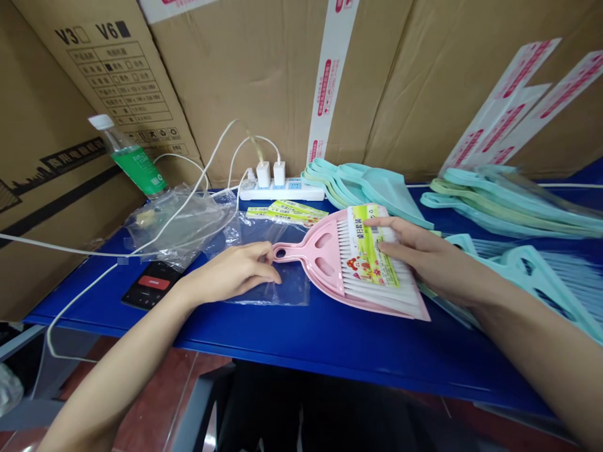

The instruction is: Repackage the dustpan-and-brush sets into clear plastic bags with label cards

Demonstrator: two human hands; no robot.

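Observation:
A pink dustpan (308,248) lies just above the blue tabletop, with a matching pink brush nested in it, white bristles (377,292) toward the right. A yellow-green printed card (362,251) rests on the bristles. My right hand (424,254) grips the set at its wide end, fingers over the card and thumb hidden. At the handle's tip, my left hand (245,270) is closed, its fingertips against the end with the hanging hole. Under that hand and the handle spreads a clear plastic bag (287,292).
Turquoise dustpans (377,185) and turquoise brushes (532,276) lie behind and right. More printed cards (287,212) sit by a white power strip (282,190). Left are a bottle (136,163), crumpled plastic (174,216), a phone (153,284) and loose white cables. Cardboard boxes (264,75) wall the back.

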